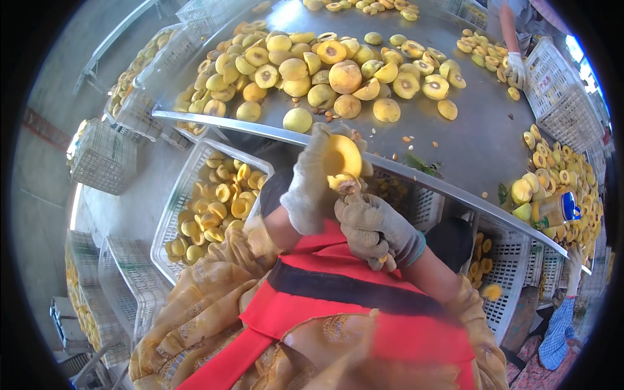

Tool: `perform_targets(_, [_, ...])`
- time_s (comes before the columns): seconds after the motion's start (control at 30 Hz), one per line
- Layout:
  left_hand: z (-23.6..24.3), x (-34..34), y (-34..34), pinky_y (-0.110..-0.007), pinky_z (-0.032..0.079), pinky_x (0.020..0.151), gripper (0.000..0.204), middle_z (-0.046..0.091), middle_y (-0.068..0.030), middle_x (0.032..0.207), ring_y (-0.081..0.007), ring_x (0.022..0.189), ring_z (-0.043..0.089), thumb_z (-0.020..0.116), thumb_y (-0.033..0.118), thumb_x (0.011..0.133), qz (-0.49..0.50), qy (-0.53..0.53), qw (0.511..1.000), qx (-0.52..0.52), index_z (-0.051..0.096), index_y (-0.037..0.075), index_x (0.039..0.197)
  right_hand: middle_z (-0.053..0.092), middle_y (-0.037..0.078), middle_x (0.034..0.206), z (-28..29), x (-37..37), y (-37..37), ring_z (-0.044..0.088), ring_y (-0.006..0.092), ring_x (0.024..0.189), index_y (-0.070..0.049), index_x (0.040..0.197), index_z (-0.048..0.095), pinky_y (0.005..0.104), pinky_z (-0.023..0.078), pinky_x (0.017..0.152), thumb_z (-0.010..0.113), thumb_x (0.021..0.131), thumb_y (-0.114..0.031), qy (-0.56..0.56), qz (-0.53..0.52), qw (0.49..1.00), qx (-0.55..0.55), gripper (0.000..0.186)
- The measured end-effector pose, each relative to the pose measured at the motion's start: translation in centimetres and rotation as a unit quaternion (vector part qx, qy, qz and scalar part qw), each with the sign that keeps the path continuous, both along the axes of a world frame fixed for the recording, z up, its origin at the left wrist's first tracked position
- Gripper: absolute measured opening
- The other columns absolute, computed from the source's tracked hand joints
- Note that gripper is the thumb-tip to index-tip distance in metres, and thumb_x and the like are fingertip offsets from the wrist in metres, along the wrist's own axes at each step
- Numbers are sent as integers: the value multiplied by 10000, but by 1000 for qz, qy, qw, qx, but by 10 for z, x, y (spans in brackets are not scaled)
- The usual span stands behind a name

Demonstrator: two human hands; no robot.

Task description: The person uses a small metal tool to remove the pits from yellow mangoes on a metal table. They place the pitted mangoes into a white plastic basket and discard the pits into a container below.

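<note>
In front of my red apron (pixel 416 312), my left hand (pixel 305 188), in a pale work glove, is closed around a yellow peach half (pixel 342 156). Its hollowed cut face is turned toward my right. My right hand (pixel 374 227), in a grey glove with a teal cuff, makes a fist just below the fruit. A narrow brownish piece (pixel 346 184) shows between the fist and the peach's lower edge; what the fist grips is mostly hidden. Beyond the hands, a heap of halved and whole peaches (pixel 296 68) lies on the metal table (pixel 448 146).
The table's raised metal rim (pixel 260 130) runs just past my hands. A white crate (pixel 166 218) of pitted halves stands at left, another crate (pixel 504 279) at right, with a blurred peach half (pixel 492 292) over it. A blue-lidded jar (pixel 556 209) and co-workers' gloved hands (pixel 517 70) are at right.
</note>
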State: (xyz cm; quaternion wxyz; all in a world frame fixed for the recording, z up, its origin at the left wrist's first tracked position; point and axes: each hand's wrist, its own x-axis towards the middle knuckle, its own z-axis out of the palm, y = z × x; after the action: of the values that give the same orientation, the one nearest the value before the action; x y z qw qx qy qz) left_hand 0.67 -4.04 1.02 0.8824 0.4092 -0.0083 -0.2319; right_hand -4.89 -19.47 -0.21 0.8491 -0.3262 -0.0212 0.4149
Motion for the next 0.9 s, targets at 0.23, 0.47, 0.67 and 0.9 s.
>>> perform_targets(0.23, [29, 45, 156, -344, 491, 914, 501, 682, -138, 1088, -247, 988, 644, 747, 312, 783, -102, -344, 570, 739, 644, 77, 1213, 492, 25, 551, -10, -15, -33, 419, 103, 374, -65, 795, 527, 248, 385, 359, 540, 920, -189, -44, 5, 972, -232, 177])
perform_targets(0.47, [-14, 137, 82, -348, 482, 943, 589, 651, -142, 1200, -243, 1070, 639, 749, 363, 758, -16, -325, 596, 734, 608, 104, 1268, 516, 20, 594, -4, -4, -22, 461, 101, 412, -79, 827, 556, 247, 388, 383, 557, 917, -194, -70, 5, 952, -299, 146])
perform_targets(0.67, [-22, 141, 41, -357, 504, 872, 622, 660, -146, 1122, -257, 1033, 648, 741, 321, 761, -53, -252, 766, 590, 553, 10, 1267, 498, 29, 549, 5, -19, -35, 447, 119, 378, -65, 764, 516, 259, 382, 367, 560, 906, -186, -77, -90, 939, -322, 192])
perform_targets(0.9, [-28, 37, 11, -471, 507, 897, 531, 551, -157, 1274, -307, 1104, 585, 586, 290, 925, -112, 4, 964, -242, 432, 44, 1370, 504, 51, 525, 26, -5, -17, 441, 124, 367, -56, 837, 492, 254, 389, 367, 555, 907, -191, -86, -130, 959, -235, 164])
